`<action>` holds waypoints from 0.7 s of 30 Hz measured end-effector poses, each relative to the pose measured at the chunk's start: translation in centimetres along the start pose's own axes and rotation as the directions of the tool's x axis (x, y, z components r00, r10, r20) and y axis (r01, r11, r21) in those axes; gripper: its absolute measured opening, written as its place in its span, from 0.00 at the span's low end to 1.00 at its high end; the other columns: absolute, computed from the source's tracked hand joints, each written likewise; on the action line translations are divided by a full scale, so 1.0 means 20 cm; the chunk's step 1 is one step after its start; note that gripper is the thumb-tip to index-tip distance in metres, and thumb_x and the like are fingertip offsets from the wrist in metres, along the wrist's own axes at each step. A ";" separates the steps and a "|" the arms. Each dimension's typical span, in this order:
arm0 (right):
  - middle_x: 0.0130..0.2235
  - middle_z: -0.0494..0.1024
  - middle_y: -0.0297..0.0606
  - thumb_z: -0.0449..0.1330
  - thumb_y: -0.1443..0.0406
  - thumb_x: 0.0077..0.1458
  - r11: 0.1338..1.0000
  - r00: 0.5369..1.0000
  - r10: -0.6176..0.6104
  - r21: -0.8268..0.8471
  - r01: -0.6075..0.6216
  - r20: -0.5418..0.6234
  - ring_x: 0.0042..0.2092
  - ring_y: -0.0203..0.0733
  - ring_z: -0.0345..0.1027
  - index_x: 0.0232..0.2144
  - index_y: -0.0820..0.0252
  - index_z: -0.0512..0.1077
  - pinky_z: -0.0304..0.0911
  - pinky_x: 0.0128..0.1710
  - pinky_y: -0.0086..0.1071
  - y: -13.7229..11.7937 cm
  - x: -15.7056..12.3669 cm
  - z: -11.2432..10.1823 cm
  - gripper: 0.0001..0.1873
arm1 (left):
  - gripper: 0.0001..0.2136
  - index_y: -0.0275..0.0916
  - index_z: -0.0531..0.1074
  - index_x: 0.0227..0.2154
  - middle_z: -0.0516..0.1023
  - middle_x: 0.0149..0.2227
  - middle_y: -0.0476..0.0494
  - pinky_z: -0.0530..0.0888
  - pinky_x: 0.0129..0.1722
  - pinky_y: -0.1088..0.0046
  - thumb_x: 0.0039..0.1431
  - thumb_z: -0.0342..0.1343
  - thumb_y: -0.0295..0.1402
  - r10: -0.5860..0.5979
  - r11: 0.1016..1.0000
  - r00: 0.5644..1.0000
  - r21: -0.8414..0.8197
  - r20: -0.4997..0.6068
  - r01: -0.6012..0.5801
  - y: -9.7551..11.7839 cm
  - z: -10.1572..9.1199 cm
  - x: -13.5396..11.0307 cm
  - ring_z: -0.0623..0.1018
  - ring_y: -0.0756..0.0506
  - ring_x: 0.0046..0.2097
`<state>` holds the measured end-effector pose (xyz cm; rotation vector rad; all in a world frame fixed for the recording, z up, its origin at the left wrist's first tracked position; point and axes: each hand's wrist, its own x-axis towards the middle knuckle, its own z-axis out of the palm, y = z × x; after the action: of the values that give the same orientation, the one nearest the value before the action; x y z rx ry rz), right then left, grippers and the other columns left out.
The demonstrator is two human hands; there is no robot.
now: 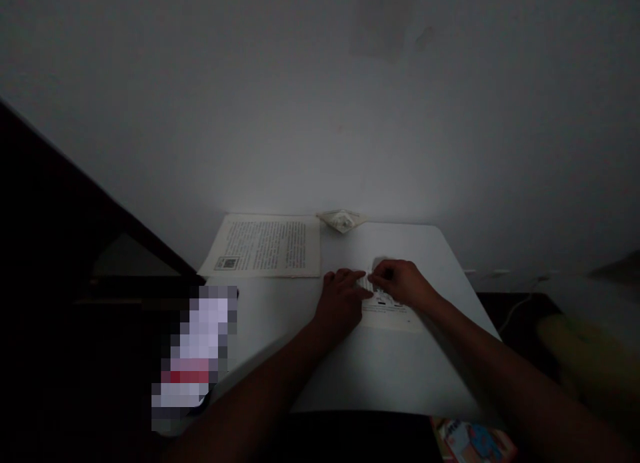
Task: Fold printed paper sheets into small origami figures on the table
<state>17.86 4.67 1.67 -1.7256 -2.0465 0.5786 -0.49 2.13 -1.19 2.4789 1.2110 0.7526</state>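
Note:
A small printed sheet of paper lies on the white table, partly under both hands. My left hand rests at its left side, fingers stretched out and apart, with fingertips on the paper. At the sheet's upper part, my right hand has thumb and fingers pinched together on the paper. The exact fold or edge between those fingers is too dark to make out. Behind the hands, a folded paper boat stands at the table's back edge by the wall.
Printed pages with a square code lie at the back left of the table. A blurred-out, bright phone-like object is at the left edge. Below the front edge shows a colourful printed cover. A pale wall closes off the back.

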 end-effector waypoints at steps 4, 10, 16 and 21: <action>0.23 0.77 0.34 0.58 0.58 0.51 0.996 0.996 0.077 -0.037 -0.079 -0.052 0.26 0.38 0.70 0.23 0.57 0.73 0.60 0.29 0.28 -0.02 0.03 0.01 0.11 | 0.12 0.44 0.78 0.33 0.75 0.49 0.47 0.60 0.50 0.59 0.51 0.54 0.21 -0.002 1.000 1.000 -0.012 -0.011 0.002 0.00 -0.01 0.00 0.68 0.42 0.50; 0.15 0.73 0.30 0.57 0.55 0.53 0.977 0.977 0.202 -0.059 -0.206 -0.068 0.19 0.36 0.69 0.24 0.56 0.71 0.60 0.26 0.27 -0.03 0.06 0.02 0.13 | 0.08 0.40 0.76 0.33 0.77 0.39 0.45 0.63 0.45 0.62 0.54 0.54 0.24 0.003 0.997 1.000 0.074 -0.010 -0.002 0.02 -0.05 0.00 0.70 0.43 0.43; 0.25 0.79 0.36 0.56 0.54 0.54 0.953 0.963 0.226 -0.170 -0.249 -0.147 0.30 0.42 0.73 0.26 0.55 0.72 0.60 0.31 0.30 -0.05 0.06 0.04 0.13 | 0.05 0.38 0.74 0.33 0.77 0.36 0.43 0.67 0.43 0.64 0.57 0.53 0.28 -0.112 0.992 0.994 0.065 -0.004 0.112 0.00 -0.08 0.03 0.73 0.44 0.40; 0.31 0.80 0.38 0.54 0.54 0.56 0.933 0.959 0.207 -0.256 -0.253 -0.193 0.35 0.45 0.73 0.28 0.54 0.72 0.59 0.33 0.33 -0.08 0.02 0.07 0.13 | 0.07 0.38 0.72 0.37 0.78 0.36 0.45 0.69 0.43 0.67 0.55 0.54 0.27 -0.189 0.982 0.981 0.025 -0.035 0.190 -0.06 -0.10 0.05 0.75 0.45 0.39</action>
<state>15.70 4.66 1.44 -2.1201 -1.8943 0.2107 -1.91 3.71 0.27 2.3387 1.4542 0.7320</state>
